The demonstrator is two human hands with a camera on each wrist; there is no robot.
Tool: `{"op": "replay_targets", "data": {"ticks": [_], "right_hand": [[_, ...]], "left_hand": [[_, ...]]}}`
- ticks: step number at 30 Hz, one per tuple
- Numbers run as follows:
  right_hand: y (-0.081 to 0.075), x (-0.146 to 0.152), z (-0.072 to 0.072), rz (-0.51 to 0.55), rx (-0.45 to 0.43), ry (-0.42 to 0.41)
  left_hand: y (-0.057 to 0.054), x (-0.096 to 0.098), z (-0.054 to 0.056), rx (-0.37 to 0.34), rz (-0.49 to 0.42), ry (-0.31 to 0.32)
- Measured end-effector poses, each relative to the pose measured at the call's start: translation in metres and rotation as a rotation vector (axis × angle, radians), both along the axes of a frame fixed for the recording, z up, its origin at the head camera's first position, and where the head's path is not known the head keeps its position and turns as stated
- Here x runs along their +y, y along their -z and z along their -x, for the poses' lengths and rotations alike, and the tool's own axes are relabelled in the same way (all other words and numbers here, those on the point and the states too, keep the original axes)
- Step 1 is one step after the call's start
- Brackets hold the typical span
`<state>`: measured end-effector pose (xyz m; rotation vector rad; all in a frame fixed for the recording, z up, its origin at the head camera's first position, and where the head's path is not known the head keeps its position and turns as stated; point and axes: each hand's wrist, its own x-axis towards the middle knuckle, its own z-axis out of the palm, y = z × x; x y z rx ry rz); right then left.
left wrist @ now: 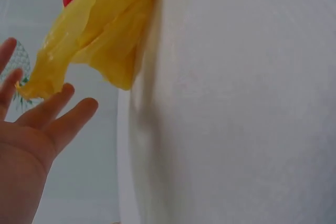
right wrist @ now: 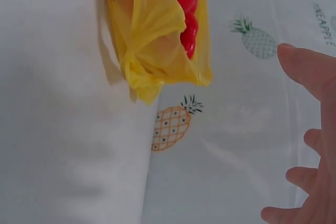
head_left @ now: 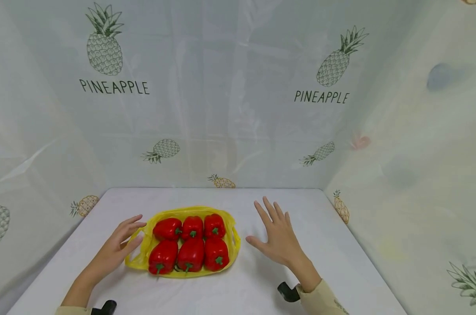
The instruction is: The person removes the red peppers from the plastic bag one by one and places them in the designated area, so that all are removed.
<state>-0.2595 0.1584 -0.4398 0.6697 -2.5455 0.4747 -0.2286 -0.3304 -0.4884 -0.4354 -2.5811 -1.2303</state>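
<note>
Several red bell peppers with green stems lie in two rows in a yellow plastic bag, spread open on the white table. My left hand is at the bag's left end, fingers apart and loosely bent, holding nothing. In the left wrist view its fingertips overlap the drooping bag handle. To the right of the bag, my right hand hovers over the table with spread, straight fingers and nothing in it. The right wrist view shows the bag's other end gathered and apart from this hand.
A white-covered table carries the bag. Behind it hangs a pale curtain printed with pineapples, and similar sheets stand at both sides. Black wrist-worn pieces show at both sleeves.
</note>
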Motion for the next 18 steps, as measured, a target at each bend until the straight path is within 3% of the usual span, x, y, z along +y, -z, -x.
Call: {"op": "replay_targets", "data": {"ticks": [6, 14, 18], "right_hand": [[0.002, -0.012, -0.001, 0.01, -0.053, -0.031], [0.005, -0.027, -0.002, 0.018, -0.043, -0.101], [0.006, -0.033, -0.002, 0.013, -0.048, -0.127]], "left_hand": [[0.007, -0.004, -0.001, 0.012, -0.004, 0.063], [0.013, -0.006, 0.007, 0.011, 0.05, 0.061], [0.014, -0.005, 0.008, -0.003, 0.023, 0.062]]}}
